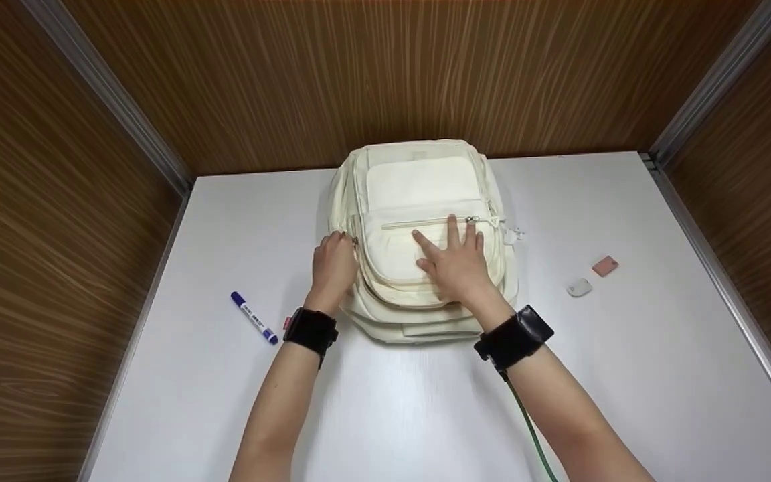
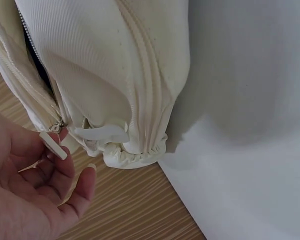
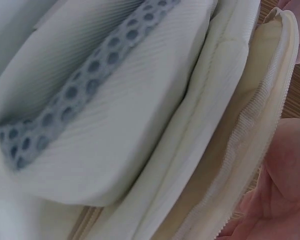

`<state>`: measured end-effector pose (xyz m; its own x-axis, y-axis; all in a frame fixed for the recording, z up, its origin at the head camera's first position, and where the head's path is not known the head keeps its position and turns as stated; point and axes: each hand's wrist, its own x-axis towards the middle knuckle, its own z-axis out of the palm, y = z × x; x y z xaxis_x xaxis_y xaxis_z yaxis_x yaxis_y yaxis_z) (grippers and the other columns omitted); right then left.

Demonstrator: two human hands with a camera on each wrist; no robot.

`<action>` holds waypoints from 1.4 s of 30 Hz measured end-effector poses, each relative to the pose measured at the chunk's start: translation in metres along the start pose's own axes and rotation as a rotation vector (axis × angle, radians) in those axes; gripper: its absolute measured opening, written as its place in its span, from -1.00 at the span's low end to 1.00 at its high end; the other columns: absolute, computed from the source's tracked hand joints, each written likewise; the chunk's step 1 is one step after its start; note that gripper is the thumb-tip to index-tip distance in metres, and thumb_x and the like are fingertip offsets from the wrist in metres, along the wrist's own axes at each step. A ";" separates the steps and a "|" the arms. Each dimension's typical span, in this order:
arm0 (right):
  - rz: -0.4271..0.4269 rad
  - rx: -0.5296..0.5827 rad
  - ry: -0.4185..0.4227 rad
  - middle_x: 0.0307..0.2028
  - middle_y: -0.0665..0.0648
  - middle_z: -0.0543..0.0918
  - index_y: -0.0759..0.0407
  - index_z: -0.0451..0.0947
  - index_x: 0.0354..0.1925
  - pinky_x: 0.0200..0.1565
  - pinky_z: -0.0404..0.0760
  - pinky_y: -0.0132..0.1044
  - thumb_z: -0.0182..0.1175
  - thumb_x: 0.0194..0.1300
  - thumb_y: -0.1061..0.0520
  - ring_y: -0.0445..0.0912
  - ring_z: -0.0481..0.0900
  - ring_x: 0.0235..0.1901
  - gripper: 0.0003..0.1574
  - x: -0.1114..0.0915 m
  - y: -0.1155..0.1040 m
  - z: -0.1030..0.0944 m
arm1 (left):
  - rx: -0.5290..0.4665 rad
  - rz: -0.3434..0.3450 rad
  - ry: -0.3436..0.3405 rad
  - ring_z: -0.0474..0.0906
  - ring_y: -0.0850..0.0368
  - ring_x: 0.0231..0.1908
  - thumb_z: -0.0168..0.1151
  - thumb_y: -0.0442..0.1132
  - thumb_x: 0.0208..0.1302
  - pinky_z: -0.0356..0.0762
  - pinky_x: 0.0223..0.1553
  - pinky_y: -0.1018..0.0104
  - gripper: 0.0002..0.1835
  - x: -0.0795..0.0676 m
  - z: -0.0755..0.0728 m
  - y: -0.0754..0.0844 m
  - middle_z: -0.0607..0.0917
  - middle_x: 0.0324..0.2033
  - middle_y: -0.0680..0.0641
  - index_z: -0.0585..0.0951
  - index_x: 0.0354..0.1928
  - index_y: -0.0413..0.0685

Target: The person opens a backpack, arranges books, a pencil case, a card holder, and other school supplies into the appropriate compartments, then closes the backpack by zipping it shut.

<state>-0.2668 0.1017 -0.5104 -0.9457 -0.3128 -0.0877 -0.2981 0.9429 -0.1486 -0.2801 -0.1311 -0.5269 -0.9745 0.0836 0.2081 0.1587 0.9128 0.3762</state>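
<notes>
A cream backpack (image 1: 422,184) lies on the white table, its front pocket facing up. At its left side my left hand (image 1: 335,268) pinches a zipper pull (image 2: 53,145), whose pale tab shows between the curled fingers in the left wrist view. Beside that pull, the zipper teeth (image 2: 27,32) are parted along a dark gap. My right hand (image 1: 459,268) rests with spread fingers on the front pocket, close below its short zipper (image 1: 422,223). In the right wrist view an unzipped edge (image 3: 277,117) stands away from the bag near the right palm (image 3: 285,170).
Left of the bag lies a blue-and-white marker (image 1: 253,318). To the right are a small white piece (image 1: 579,288) and a small pink block (image 1: 605,266). A white charm (image 1: 514,235) hangs at the bag's right side. Wooden panels (image 1: 385,73) enclose the table; a green cable (image 1: 533,428) trails from the right wrist.
</notes>
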 end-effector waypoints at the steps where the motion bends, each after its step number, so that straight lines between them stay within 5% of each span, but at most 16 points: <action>1: 0.000 0.000 -0.004 0.45 0.55 -0.25 -0.35 -0.01 0.52 0.29 -0.14 0.40 -0.20 0.50 -0.32 0.61 -0.24 0.34 -0.30 0.000 0.000 0.000 | 0.001 0.002 -0.002 0.58 -0.20 -0.21 0.09 -0.42 0.36 0.52 -0.21 -0.06 -0.80 -0.002 0.000 0.000 0.66 -0.21 -0.25 0.67 -0.14 -0.37; 6: 0.010 0.007 -0.029 0.46 0.53 -0.29 -0.38 -0.05 0.52 0.29 -0.19 0.40 -0.21 0.50 -0.34 0.60 -0.27 0.34 -0.28 0.000 0.000 0.000 | 0.002 0.017 -0.029 0.60 -0.20 -0.19 0.09 -0.45 0.34 0.52 -0.20 -0.08 -0.81 -0.010 -0.003 -0.001 0.67 -0.14 -0.26 0.67 -0.15 -0.37; 11: 0.022 -0.013 -0.046 0.46 0.52 -0.29 -0.40 -0.07 0.53 0.28 -0.21 0.41 -0.23 0.49 -0.35 0.59 -0.27 0.35 -0.28 0.000 -0.002 -0.001 | -0.007 0.027 -0.074 0.62 -0.19 -0.33 0.10 -0.47 0.31 0.53 -0.27 -0.07 -0.85 -0.017 -0.007 -0.002 0.62 -0.35 -0.22 0.67 -0.27 -0.35; 17: 0.025 -0.030 -0.046 0.46 0.52 -0.29 -0.40 -0.09 0.53 0.28 -0.19 0.42 -0.25 0.50 -0.34 0.58 -0.24 0.35 -0.28 -0.003 -0.003 -0.003 | -0.186 -0.130 -0.240 0.65 -0.16 -0.29 0.14 -0.39 0.33 0.56 -0.28 -0.02 -0.82 -0.032 -0.018 0.004 0.70 -0.23 -0.21 0.71 -0.16 -0.25; 21: 0.022 -0.023 -0.042 0.46 0.52 -0.29 -0.39 -0.07 0.53 0.28 -0.18 0.42 -0.23 0.50 -0.34 0.59 -0.24 0.35 -0.28 -0.003 -0.003 -0.004 | -0.255 -0.177 -0.289 0.66 -0.14 -0.27 0.14 -0.36 0.33 0.57 -0.24 0.00 -0.81 -0.040 -0.021 0.005 0.72 -0.20 -0.20 0.71 -0.14 -0.24; 28: 0.010 -0.016 -0.026 0.46 0.53 -0.26 -0.37 -0.03 0.53 0.28 -0.15 0.42 -0.22 0.51 -0.33 0.59 -0.23 0.35 -0.30 -0.004 -0.004 -0.002 | -0.248 -0.159 -0.226 0.64 -0.11 -0.32 0.06 -0.42 0.32 0.57 -0.31 0.02 -0.80 -0.045 -0.013 0.004 0.68 -0.25 -0.21 0.66 -0.15 -0.30; 37: 0.047 -0.042 -0.016 0.48 0.48 -0.25 -0.43 -0.04 0.51 0.28 -0.12 0.41 -0.22 0.49 -0.35 0.57 -0.21 0.36 -0.30 -0.001 -0.006 0.000 | -0.127 -0.026 -0.196 0.64 -0.12 -0.41 0.19 -0.28 0.39 0.55 -0.45 0.00 -0.85 -0.050 -0.010 0.003 0.68 -0.40 -0.17 0.64 -0.32 -0.21; 42: 0.086 -0.061 -0.033 0.49 0.44 -0.31 -0.47 -0.11 0.52 0.28 -0.16 0.41 -0.25 0.48 -0.38 0.59 -0.23 0.35 -0.28 0.007 -0.004 0.000 | -0.088 -0.023 -0.106 0.66 -0.17 -0.43 0.16 -0.25 0.40 0.55 -0.47 -0.04 -0.82 -0.048 -0.007 0.005 0.71 -0.39 -0.19 0.68 -0.29 -0.19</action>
<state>-0.2726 0.0959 -0.5109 -0.9638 -0.2329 -0.1300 -0.2242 0.9714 -0.0786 -0.2318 -0.1328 -0.5289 -0.9886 0.1090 0.1040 0.1449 0.8770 0.4581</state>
